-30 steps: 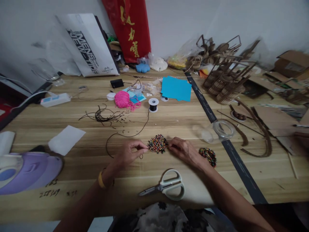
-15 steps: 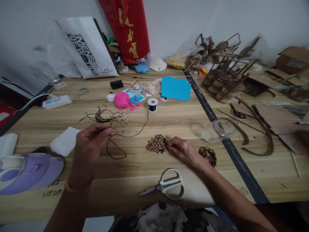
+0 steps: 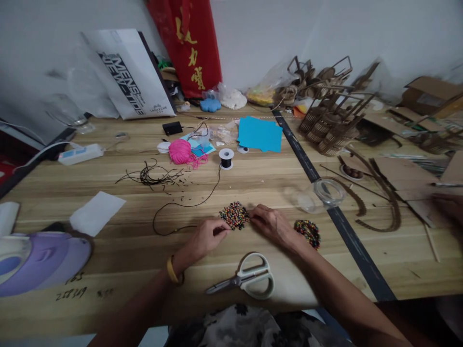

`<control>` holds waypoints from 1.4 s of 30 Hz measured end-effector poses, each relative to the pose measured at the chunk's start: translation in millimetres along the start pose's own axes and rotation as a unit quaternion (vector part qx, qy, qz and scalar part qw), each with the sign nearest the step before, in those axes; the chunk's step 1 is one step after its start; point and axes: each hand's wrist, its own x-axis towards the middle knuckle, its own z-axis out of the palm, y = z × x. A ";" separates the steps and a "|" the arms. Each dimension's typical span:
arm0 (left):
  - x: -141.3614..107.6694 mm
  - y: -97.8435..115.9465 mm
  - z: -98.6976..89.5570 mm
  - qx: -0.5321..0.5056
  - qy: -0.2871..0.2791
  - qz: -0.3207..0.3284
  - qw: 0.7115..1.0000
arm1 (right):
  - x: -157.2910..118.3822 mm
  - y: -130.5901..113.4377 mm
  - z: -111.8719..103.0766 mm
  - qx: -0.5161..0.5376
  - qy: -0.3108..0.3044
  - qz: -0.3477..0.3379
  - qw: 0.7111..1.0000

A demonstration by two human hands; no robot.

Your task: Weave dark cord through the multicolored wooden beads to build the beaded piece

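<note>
A small pile of multicoloured beads (image 3: pixel 234 215) lies on the wooden table between my hands. My left hand (image 3: pixel 207 237) is closed in a pinch on the black cord (image 3: pixel 162 233), its fingertips at the pile's lower left edge. A few beads seem to sit on the cord just left of that hand. From there the cord loops back to a white spool (image 3: pixel 226 159) wound with black. My right hand (image 3: pixel 269 222) touches the pile's right side with its fingertips pressed together; whatever is between them is hidden. Beside its wrist lies a coil of strung beads (image 3: pixel 307 233).
Scissors (image 3: pixel 244 277) lie near the front edge. Cut cord pieces (image 3: pixel 152 174), pink yarn (image 3: pixel 180 151) and blue sheets (image 3: pixel 259 134) lie farther back. A clear round container (image 3: pixel 329 193) stands right, before small woven baskets (image 3: pixel 329 125). Another person's hand (image 3: pixel 450 206) shows at the right edge.
My left hand has come down and right from the cut cord pieces to the bead pile, drawing the cord with it. My right hand stays at the pile. The view has shifted slightly.
</note>
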 end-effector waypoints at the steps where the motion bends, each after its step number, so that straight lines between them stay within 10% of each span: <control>1: -0.3 -0.3 3.5 0.011 -0.005 0.008 1.000 | 0.3 -0.4 0.1 0.000 -0.003 -0.005 1.000; 35: -3.8 -13.5 10.2 -0.091 0.005 -0.009 0.996 | -1.5 -18.0 -6.7 -0.098 -0.051 0.001 0.994; 42: -4.5 -16.3 10.5 -0.115 0.019 -0.026 0.993 | -5.5 -26.8 -4.5 0.114 -0.017 -0.002 0.993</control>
